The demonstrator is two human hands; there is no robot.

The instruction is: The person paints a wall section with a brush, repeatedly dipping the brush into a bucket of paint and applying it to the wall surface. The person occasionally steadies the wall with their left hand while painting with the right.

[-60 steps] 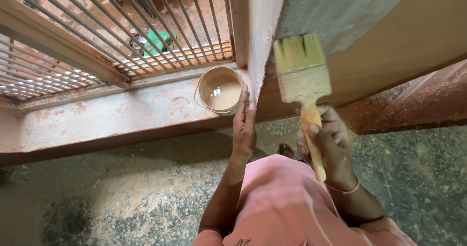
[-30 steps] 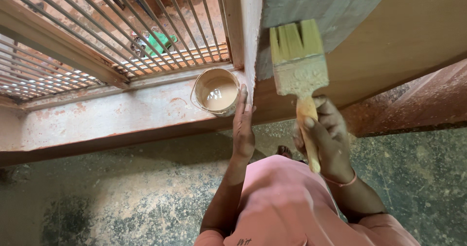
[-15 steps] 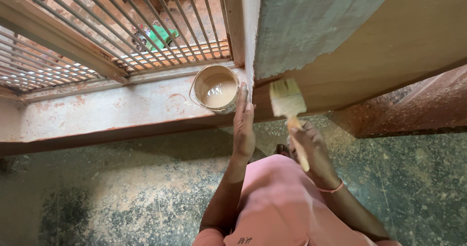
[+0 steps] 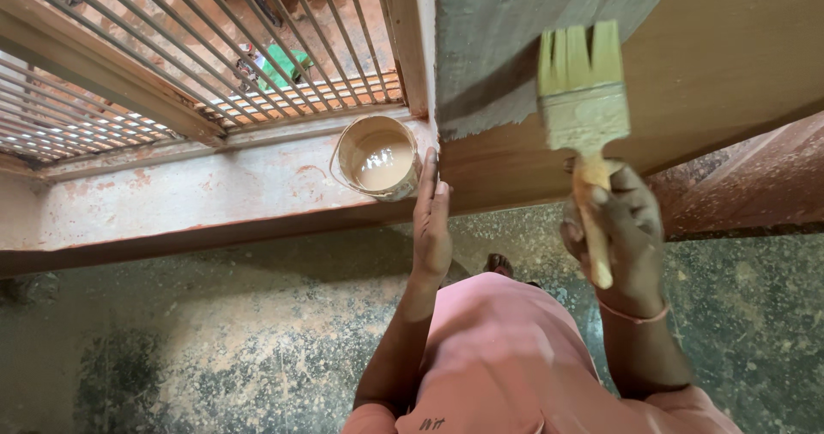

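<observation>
On the far left is a window with thin metal bars [image 4: 215, 48], and something green [image 4: 279, 60] shows behind them. Under the bars runs a pale, worn ledge [image 4: 172, 194]. A small round tin [image 4: 378, 157] stands on that ledge, and it has light brown paint inside. Just beside the tin is the left hand [image 4: 432, 219]. It is flat, with the fingers straight and close together, and the fingertips rest against the edge of the wall by the tin. It holds nothing. Down below is a speckled floor [image 4: 215, 339] and the person's pink shirt [image 4: 506, 357]. To the right, the right hand [image 4: 620, 228] is wrapped tight around the handle of a wide paintbrush [image 4: 582, 99]. The brush points up, with pale yellow bristles split into clumps and dried paint on its band. Its tip is at the wall [image 4: 730, 65], where a grey patch [image 4: 515, 30] meets the tan part.
</observation>
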